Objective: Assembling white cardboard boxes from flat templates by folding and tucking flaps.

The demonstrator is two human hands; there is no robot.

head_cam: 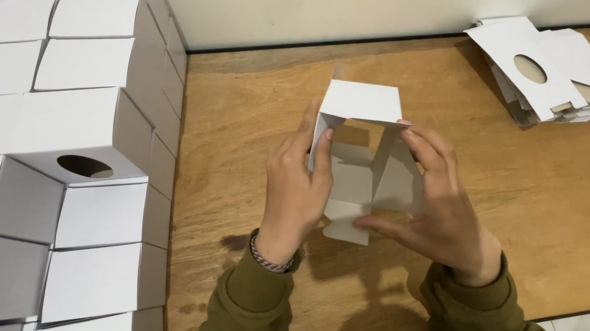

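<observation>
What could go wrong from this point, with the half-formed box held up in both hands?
1. The white box is held above the wooden table by the left hand and right hand, with flaps still loose; a flap might crease or fold the wrong way.
2. The finished boxes stand stacked close by the left elbow; a wide movement could knock them.

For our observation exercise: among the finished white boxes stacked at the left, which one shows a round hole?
The box atop the stack's near edge: its side facing the table has a dark round hole; the others show plain faces.

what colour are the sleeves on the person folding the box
Olive green sleeves, seen in the head view; the box is white.
</observation>
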